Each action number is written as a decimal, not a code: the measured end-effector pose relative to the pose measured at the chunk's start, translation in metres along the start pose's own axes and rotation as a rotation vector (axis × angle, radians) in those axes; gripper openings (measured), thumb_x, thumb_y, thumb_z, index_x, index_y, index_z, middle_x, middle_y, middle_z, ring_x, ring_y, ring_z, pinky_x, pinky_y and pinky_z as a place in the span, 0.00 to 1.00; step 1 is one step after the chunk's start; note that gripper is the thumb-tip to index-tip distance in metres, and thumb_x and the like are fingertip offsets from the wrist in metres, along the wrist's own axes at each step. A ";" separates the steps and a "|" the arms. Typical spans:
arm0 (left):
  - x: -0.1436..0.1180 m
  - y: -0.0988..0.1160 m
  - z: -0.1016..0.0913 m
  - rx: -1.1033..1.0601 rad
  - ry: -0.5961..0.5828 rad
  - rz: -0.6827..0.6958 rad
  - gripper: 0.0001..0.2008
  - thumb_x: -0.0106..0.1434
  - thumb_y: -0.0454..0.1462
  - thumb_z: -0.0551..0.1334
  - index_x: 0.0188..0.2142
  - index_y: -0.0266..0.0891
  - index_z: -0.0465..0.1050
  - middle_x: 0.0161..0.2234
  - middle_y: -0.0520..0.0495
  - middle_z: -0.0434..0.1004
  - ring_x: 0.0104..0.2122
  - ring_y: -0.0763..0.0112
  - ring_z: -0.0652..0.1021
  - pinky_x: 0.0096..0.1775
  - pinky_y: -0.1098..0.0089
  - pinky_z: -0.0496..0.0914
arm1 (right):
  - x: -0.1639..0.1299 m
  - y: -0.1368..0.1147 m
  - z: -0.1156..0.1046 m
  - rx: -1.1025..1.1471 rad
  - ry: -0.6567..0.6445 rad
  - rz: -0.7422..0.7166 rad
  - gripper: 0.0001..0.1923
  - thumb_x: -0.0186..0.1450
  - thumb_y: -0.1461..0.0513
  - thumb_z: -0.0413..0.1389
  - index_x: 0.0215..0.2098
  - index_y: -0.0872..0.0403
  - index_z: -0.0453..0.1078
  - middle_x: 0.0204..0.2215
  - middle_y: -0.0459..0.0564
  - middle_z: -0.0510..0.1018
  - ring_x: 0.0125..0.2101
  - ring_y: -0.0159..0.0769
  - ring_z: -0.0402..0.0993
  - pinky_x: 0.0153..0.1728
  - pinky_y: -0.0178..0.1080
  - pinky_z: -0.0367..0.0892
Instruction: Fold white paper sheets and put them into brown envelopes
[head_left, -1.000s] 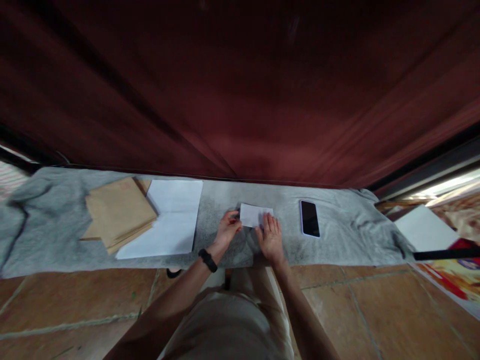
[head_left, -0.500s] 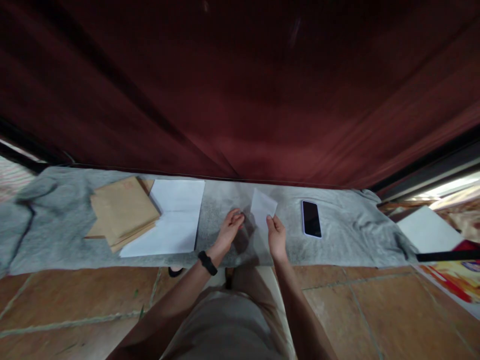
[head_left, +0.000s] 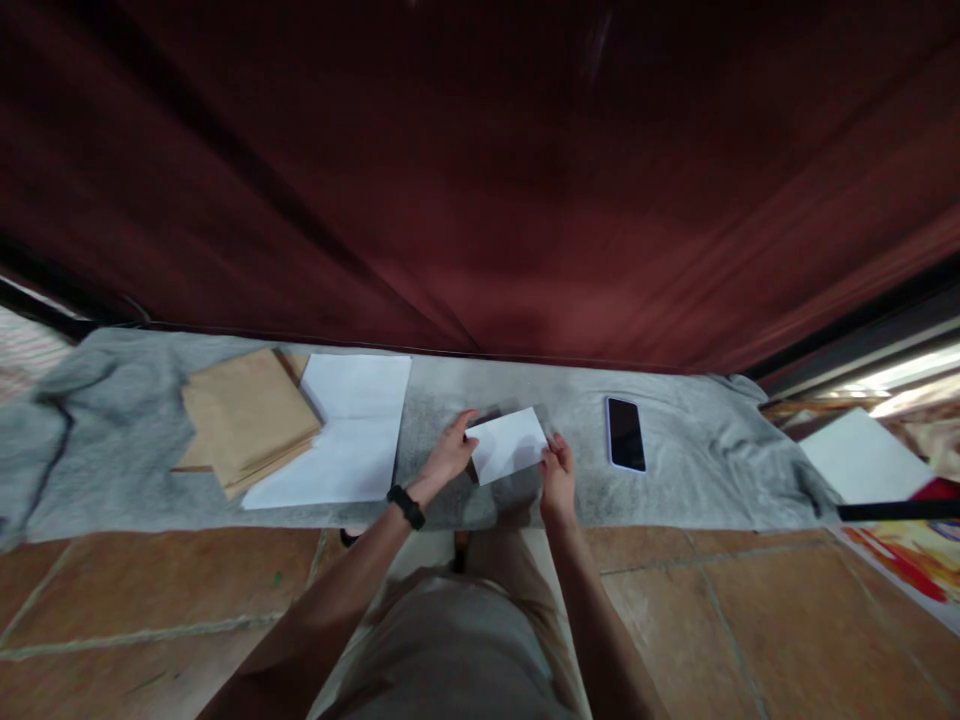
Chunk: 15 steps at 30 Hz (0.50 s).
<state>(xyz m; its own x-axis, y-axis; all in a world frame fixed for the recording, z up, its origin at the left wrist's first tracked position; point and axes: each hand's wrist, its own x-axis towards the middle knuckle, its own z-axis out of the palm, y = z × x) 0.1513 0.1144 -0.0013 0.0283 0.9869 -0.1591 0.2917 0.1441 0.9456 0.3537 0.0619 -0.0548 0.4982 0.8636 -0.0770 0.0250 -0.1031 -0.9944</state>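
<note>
Between my hands is a small white sheet of paper, turned lengthwise and slightly tilted above the grey cloth. My left hand is closed on its left end, thumb on top. At the opposite end, my right hand pinches the right edge. To the left lie larger white sheets, partly covered by a stack of brown paper envelopes. A phone with a dark screen and pale case rests to the right of my right hand.
A dark red panel rises right behind the cloth-covered surface. At the far right are a white sheet, a black bar and a colourful printed sheet. Below the front edge is a tiled floor.
The small white paper has turned from upright to lengthwise and moved slightly left. My left hand, earlier apart from it, now grips its left end; my right hand still holds it.
</note>
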 end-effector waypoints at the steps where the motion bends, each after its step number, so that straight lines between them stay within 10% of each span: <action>1: 0.003 -0.001 -0.003 0.061 -0.014 0.019 0.29 0.56 0.25 0.61 0.57 0.41 0.73 0.38 0.48 0.80 0.35 0.65 0.78 0.45 0.65 0.73 | 0.000 0.003 -0.003 -0.109 0.027 -0.071 0.32 0.69 0.53 0.49 0.68 0.56 0.57 0.60 0.64 0.72 0.57 0.48 0.73 0.55 0.53 0.71; 8: 0.020 0.002 -0.008 0.431 -0.125 0.097 0.31 0.60 0.25 0.60 0.63 0.39 0.68 0.52 0.39 0.80 0.49 0.57 0.80 0.56 0.60 0.70 | -0.016 -0.005 0.008 -0.702 -0.303 -0.655 0.26 0.75 0.59 0.42 0.68 0.54 0.62 0.69 0.59 0.63 0.69 0.46 0.57 0.66 0.55 0.59; 15: 0.004 -0.009 0.000 0.660 -0.002 0.374 0.26 0.67 0.28 0.54 0.63 0.37 0.68 0.63 0.36 0.70 0.63 0.57 0.70 0.65 0.55 0.63 | -0.022 -0.009 0.029 -1.030 -0.408 -0.722 0.25 0.76 0.60 0.45 0.69 0.53 0.63 0.69 0.56 0.64 0.69 0.47 0.57 0.68 0.54 0.54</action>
<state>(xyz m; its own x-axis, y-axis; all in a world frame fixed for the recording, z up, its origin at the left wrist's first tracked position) 0.1487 0.1166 -0.0105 0.2389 0.9613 0.1375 0.7743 -0.2740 0.5704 0.3180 0.0582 -0.0465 -0.1954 0.9493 0.2463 0.9061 0.2709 -0.3250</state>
